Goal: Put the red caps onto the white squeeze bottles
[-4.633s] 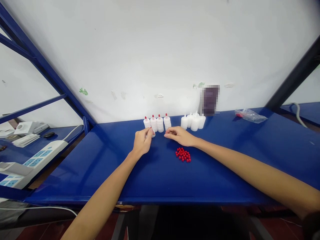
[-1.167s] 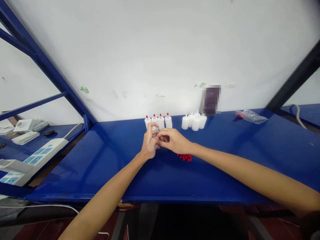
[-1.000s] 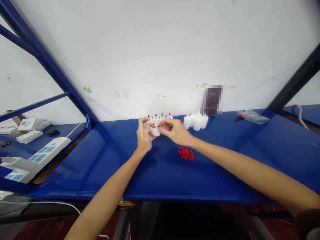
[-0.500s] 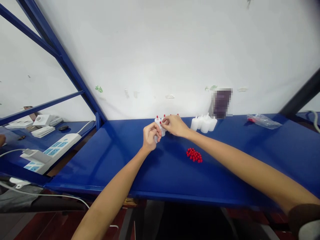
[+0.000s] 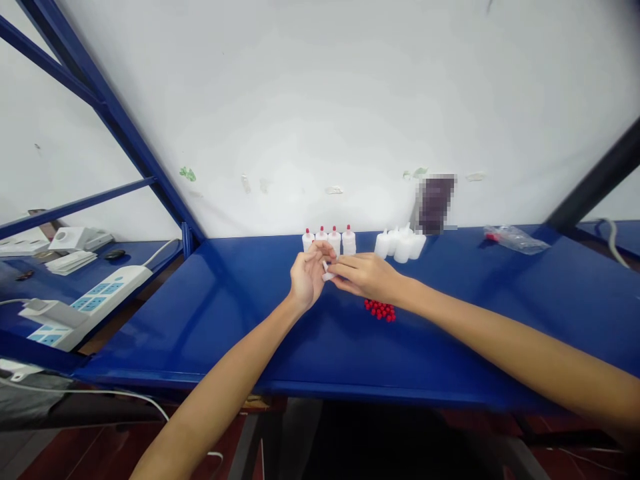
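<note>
Both my hands meet over the blue table (image 5: 250, 333), just in front of a row of small white bottles with red caps (image 5: 334, 240). My left hand (image 5: 306, 277) and my right hand (image 5: 363, 275) are closed together on one small white bottle (image 5: 327, 271), mostly hidden by the fingers. A pile of small red caps (image 5: 381, 310) lies right below my right wrist. A cluster of white bottles without caps (image 5: 400, 244) stands to the right by the wall.
A clear plastic bag (image 5: 513, 238) lies at the back right. A white power strip (image 5: 85, 307) and small white boxes (image 5: 75, 240) sit on the lower shelf at left. Blue frame struts (image 5: 115, 120) rise at the left; a dark strut (image 5: 595, 180) rises at right.
Both hands have come back from the capped row toward me, holding a small bottle between them. The camera view shifted slightly left.
</note>
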`<state>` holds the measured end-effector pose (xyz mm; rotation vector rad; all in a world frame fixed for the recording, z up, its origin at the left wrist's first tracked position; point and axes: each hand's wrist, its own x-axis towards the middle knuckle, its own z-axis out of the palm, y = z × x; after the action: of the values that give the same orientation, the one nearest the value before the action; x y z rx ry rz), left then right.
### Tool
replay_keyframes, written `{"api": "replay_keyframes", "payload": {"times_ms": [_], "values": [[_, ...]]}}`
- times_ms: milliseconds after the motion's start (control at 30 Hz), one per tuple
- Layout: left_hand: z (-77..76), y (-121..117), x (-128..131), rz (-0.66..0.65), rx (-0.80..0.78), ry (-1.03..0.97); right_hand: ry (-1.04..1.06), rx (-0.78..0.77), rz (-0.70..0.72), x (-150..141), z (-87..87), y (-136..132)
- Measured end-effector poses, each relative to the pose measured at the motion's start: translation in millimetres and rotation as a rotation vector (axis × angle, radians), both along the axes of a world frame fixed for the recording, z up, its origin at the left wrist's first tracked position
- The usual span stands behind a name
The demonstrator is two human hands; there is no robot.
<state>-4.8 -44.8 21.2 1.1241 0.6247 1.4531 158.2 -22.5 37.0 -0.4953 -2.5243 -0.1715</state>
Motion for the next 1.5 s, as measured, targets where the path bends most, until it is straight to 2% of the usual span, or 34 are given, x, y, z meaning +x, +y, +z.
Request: {"api": "replay_keyframes", "payload": {"times_ms": [167,300,367,500,600,767,900,1033,1167,1233,1367,1500], "values": [[-20.1,8.6,7.5,0.007,0.107,0.388,0.149,-0.064,-0.085,20.5,-3.2,0.8],[-20.9,1.3,10.2,-0.012,0.214,0.6,0.226,-0.172,-0.095,29.9,-7.3,-0.8],[-19.1,-2.3,8.5,0.012,0.245,0.666,0.213,-0.306,-0.05,36.9,-5.9,0.8],[-20.4,0.3,-0.3,0.046,0.206,0.68,0.069,-0.659,-0.006,60.0,1.5,9.3],[-20.1,4.9,-7.1,0.082,0.22,0.788,-0.089,-0.809,0.003,76.8,4.4,14.7],[-15.2,6.6,-10.7,0.171,0.42,1.11,-0.175,-0.854,0.022,83.6,2.5,15.3],[-18.5,6.7,-9.7,0.134,0.456,1.231,-0.194,-0.835,0.027,81.1,0.5,15.7],[-22.8,7.1,-8.3,0.121,0.443,1.228,-0.098,-0.811,-0.013,78.7,-2.1,16.6],[-22.7,4.8,-4.7,0.063,0.413,1.15,0.268,-0.72,-0.093,67.5,-7.4,11.0],[-21.8,2.5,-2.6,0.006,0.398,1.105,0.376,-0.715,-0.088,60.1,-10.6,6.1],[-20.8,-1.3,0.5,-0.093,0.327,1.02,0.405,-0.717,-0.081,50.5,-14.3,-2.3],[-22.0,-1.2,2.2,-0.109,0.291,0.896,0.463,-0.783,-0.049,47.1,-14.5,-7.8]]}}
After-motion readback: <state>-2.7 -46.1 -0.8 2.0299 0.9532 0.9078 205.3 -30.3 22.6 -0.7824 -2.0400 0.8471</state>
